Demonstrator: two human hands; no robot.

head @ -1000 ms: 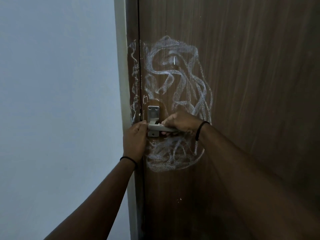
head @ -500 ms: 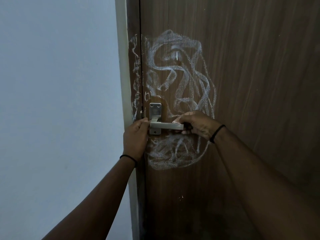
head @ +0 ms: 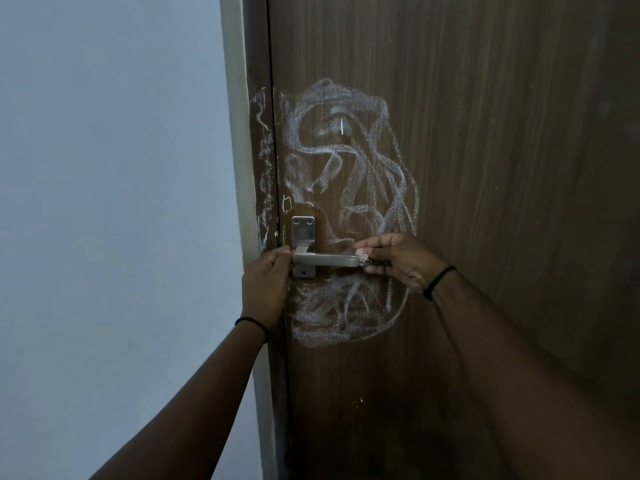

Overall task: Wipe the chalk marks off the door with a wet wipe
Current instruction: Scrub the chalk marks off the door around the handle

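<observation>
While left hand (head: 265,289) pinches the door handle (head: 325,260) base and right hand (head: 401,263) pinches a small wad (head: 361,252) at its tip, chalk marks (head: 346,174) above stay untouched; wad likely too small, risks smearing.

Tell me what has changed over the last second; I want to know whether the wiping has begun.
The right hand slid rightward along the door handle from near its base to its free end, where it now pinches a small pale wad, possibly the wipe. The left hand stayed at the handle's base by the door edge. The chalk marks look unchanged.
</observation>
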